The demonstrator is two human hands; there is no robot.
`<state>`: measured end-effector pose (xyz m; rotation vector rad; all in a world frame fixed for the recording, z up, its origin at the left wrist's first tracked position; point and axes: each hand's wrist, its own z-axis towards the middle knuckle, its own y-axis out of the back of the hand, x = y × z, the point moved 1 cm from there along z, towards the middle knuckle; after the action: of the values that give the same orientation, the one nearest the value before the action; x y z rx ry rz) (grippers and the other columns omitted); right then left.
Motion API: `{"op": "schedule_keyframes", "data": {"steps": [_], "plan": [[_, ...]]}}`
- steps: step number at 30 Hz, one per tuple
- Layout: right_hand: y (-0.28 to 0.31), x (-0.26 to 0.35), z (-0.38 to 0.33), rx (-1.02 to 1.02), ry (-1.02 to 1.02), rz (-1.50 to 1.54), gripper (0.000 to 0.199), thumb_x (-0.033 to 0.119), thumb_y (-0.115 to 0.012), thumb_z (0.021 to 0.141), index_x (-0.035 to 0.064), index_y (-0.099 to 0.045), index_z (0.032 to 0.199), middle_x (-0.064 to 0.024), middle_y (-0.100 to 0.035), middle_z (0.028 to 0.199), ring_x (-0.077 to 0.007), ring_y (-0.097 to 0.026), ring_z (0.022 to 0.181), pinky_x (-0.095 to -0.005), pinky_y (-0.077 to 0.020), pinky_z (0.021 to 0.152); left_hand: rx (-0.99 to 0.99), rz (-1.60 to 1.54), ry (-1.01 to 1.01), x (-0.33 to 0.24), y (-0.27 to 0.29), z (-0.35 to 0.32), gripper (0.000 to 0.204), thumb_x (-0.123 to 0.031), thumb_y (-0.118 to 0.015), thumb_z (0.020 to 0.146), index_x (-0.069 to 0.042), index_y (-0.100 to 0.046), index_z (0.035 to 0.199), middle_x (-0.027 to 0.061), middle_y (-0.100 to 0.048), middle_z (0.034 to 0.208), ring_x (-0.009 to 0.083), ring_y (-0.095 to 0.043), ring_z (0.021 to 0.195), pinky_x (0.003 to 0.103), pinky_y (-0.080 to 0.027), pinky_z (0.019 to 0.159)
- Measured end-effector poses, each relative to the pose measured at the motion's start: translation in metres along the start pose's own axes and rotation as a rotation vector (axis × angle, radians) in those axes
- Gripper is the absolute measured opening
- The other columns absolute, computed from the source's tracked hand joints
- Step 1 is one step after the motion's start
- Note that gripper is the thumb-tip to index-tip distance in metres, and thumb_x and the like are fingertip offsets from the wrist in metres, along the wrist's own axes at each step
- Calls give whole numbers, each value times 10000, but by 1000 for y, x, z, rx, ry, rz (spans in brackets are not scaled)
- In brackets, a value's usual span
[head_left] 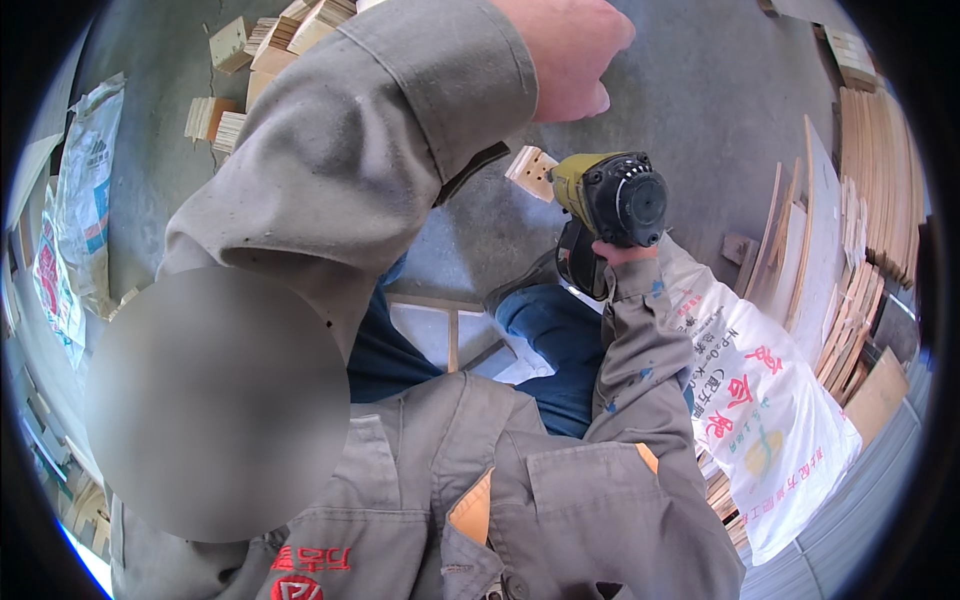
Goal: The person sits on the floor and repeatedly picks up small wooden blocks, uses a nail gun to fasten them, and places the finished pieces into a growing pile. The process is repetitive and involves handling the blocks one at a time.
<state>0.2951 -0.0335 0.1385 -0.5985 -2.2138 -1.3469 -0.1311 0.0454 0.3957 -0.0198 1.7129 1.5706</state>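
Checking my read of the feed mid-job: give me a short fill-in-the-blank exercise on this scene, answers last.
1. The right hand grips a power tool coloured yellow and ____.
2. The left hand is at the picture's ____ edge.
3. The sack beside the right forearm is mainly ____.
4. The trousers are coloured ____.

Missing words: black; top; white; blue.

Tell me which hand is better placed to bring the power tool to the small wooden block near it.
The right hand, I'd judge: it grips the yellow-and-black power tool, whose front end appears close to the wooden block. The left hand is stretched farther ahead, apart from the tool.
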Motion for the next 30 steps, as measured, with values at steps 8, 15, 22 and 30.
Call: {"op": "schedule_keyframes", "data": {"steps": [8,15,22,30], "plan": [[2,11,9,30,31,-17,883,247,-886,656,137,-529,1456,-92,-589,1456,-265,-551,1352,-381,-414,1175,23,3,54,-6,-4,5,343,-241,-716,865,3,-671,1102,223,-726,979,395,-705,983,467,-559,869],[10,2,9,9,131,-234,904,307,-870,705,183,-475,1508,-78,-525,1530,-264,-492,1405,-389,-358,1212,7,23,96,2,-28,10,476,-224,-743,858,-72,-643,1297,188,-719,1088,373,-692,1040,448,-555,911],[21,-21,-8,33,82,-355,845,326,-858,731,201,-488,1480,-77,-525,1502,-272,-494,1380,-396,-356,1188,55,20,95,-1,-29,14,510,-236,-749,871,-55,-627,1332,190,-719,1149,374,-689,1069,445,-553,917],[24,-70,-25,29,-319,-74,552,227,-856,698,141,-693,1218,-108,-708,1183,-306,-668,1130,-398,-510,985,15,94,59,10,-47,18,547,-269,-760,873,-72,-619,1364,184,-698,1226,367,-657,1150,457,-526,971]]}}
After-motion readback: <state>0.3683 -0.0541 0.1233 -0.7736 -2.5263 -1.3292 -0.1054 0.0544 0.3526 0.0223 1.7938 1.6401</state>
